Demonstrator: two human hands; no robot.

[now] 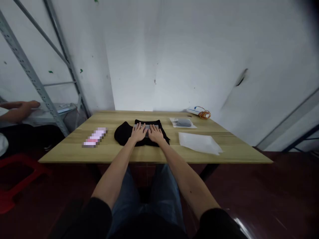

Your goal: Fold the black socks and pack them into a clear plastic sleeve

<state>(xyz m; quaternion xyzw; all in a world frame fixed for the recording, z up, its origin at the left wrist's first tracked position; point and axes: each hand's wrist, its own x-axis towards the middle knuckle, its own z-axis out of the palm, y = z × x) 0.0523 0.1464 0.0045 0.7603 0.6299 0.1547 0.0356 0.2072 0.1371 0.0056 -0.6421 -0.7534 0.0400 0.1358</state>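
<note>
Black folded cloth lies on the wooden table in front of me. A grey flat piece rests on top of it, partly hidden by my fingers. My left hand lies flat on the grey piece with its fingers spread. Beside it, my right hand also presses flat, fingers spread, on the right part of the piece and the cloth. To the right lies a white translucent sheet or bag. Behind that is a clear bag with something dark inside.
A blurred-out pink and white phone-like object lies at the table's left. Orange cable and a white power strip sit at the back right. A metal rack, a red stool and another person's hand are at the left.
</note>
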